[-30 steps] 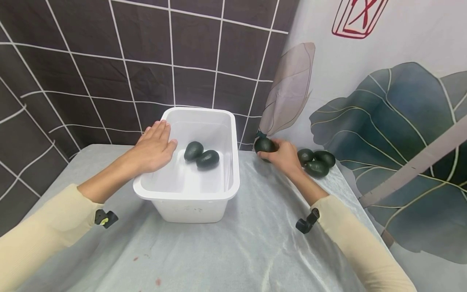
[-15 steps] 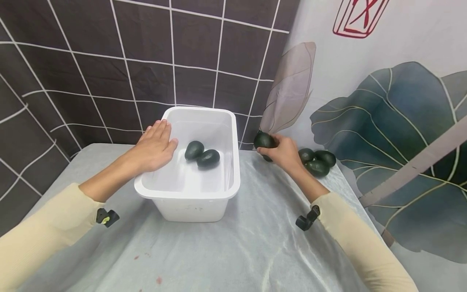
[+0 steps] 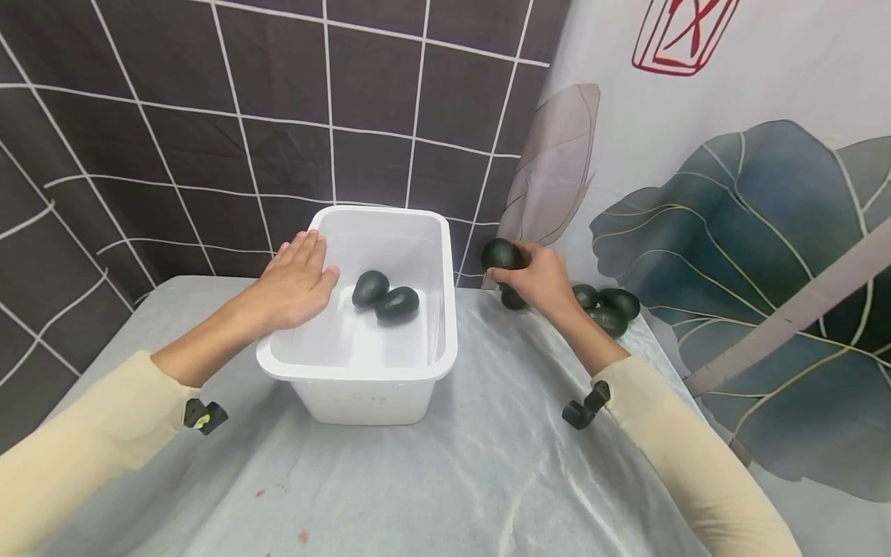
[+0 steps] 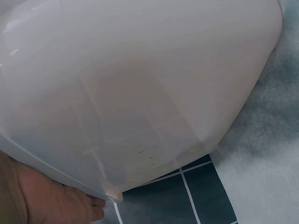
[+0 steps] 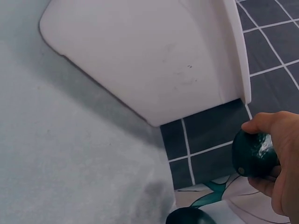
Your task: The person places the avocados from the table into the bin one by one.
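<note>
Head view: pinching a dark-green, glossy, oval avocado (image 3: 500, 254) in the right hand (image 3: 545, 280), at two o'clock from a white, rectangular plastic tub (image 3: 362, 401). Probably at the pick-up step; next, likely needing secure grip and clearance over the three-o'clock rim (image 3: 451, 309). Resting the left hand (image 3: 295, 282), with straight fingers, on the nine-o'clock rim. Right wrist view: catching a small brown spot (image 5: 241, 171) on the avocado, not visible from overhead; missing both avocados inside (image 3: 397, 304).
</note>
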The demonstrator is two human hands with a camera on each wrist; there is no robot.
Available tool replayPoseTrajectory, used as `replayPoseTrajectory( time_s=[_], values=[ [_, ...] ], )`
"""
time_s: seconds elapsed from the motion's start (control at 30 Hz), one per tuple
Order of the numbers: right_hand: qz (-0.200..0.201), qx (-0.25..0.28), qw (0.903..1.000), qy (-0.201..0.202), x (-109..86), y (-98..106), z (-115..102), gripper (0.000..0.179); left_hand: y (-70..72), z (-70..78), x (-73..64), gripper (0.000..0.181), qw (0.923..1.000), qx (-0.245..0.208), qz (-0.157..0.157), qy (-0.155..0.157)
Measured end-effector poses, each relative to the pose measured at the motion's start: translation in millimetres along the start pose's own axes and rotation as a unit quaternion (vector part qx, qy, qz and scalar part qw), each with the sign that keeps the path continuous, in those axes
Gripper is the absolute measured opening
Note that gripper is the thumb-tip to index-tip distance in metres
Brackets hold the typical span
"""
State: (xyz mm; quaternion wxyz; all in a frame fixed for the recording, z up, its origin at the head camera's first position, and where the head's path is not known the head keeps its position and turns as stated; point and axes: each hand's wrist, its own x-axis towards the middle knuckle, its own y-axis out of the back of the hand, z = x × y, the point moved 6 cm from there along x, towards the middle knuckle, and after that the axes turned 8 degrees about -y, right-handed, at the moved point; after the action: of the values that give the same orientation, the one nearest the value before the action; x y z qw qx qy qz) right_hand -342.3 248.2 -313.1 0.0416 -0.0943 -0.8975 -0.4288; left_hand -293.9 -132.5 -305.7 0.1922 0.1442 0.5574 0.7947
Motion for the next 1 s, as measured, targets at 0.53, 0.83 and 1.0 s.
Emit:
replayPoseTrajectory(
  time_s=[0.53, 0.83, 1.0],
  values=[
    [0.006, 0.022, 0.9997, 0.013, 3.4, 9.4, -19.2, 0.074, 0.4, 1.1, 0.2, 0.077, 1.0, -0.001, -0.001, 0.0],
    [0.012, 0.028, 0.9991, 0.03, 5.1, 14.5, -32.9, 0.073, 0.2, 0.7, 0.6, 0.077, 1.0, 0.002, 0.0, -0.001],
    [0.015, 0.024, 0.999, 0.035, 6.9, 17.0, -40.4, 0.073, 0.2, 0.9, 0.8, 0.076, 1.0, 0.003, -0.001, 0.0]
  ],
)
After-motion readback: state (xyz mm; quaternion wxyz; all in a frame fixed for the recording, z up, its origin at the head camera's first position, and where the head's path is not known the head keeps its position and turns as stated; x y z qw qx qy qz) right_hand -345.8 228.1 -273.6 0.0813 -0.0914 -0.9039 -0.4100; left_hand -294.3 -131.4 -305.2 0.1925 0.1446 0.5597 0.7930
